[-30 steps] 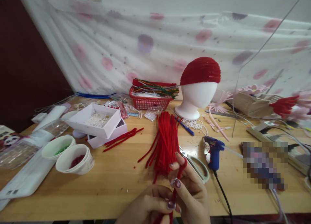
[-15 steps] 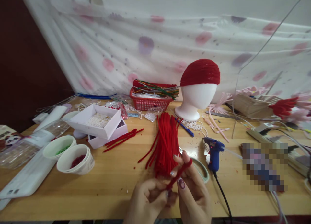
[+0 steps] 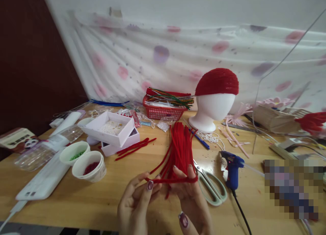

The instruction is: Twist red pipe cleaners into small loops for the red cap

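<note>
A person's two bare hands were raised over the near side of a wooden table [image 3: 102, 208], with a fuzzy red strand [image 3: 171, 181] stretched nearly level between them. The left hand [image 3: 136, 202] had its grip clamped on the strand's left part, pinched between thumb and finger. The right hand [image 3: 195, 201] had its grip apart: the thumb stood away from the fingers, and the strand curved at the index finger. Just beyond, I saw a thick red bundle [image 3: 180, 146] of similar strands, green-handled scissors [image 3: 209, 185] just to its right, and a blue glue gun [image 3: 232, 168] farther right. On the far side stood a white mannequin head [image 3: 214, 107] in a red cap [image 3: 217, 82], right of a red basket [image 3: 164, 113].
</note>
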Available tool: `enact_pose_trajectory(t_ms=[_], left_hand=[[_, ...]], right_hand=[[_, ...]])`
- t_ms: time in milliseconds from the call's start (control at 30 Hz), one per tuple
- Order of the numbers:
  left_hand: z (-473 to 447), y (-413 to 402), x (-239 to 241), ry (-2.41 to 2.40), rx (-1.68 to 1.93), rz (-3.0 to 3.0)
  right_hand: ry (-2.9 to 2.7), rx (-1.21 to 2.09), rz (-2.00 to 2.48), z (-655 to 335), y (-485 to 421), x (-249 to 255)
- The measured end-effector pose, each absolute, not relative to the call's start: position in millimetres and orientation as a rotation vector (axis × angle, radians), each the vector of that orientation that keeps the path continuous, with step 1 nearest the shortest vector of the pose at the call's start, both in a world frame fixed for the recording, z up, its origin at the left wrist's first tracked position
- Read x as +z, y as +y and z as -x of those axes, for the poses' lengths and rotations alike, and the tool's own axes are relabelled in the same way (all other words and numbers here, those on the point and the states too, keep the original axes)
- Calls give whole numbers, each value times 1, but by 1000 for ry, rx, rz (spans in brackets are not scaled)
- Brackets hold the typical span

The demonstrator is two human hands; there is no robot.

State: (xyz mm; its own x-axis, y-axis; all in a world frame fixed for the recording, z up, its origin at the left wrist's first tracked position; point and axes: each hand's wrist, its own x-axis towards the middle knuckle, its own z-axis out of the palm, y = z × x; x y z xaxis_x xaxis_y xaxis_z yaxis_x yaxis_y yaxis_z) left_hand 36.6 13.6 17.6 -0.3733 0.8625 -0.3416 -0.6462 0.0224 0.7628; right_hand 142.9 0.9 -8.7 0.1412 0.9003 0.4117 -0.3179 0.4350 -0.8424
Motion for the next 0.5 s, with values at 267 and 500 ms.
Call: enact_pose_trajectory(t_ms=[267, 500], left_hand=[[-24, 22, 21, 883, 1295, 67], [-28, 18, 16, 890, 1338, -156]], right_hand=[[-1072, 1047, 610, -143, 9, -20], [-851, 1095, 654, -122, 9, -7]])
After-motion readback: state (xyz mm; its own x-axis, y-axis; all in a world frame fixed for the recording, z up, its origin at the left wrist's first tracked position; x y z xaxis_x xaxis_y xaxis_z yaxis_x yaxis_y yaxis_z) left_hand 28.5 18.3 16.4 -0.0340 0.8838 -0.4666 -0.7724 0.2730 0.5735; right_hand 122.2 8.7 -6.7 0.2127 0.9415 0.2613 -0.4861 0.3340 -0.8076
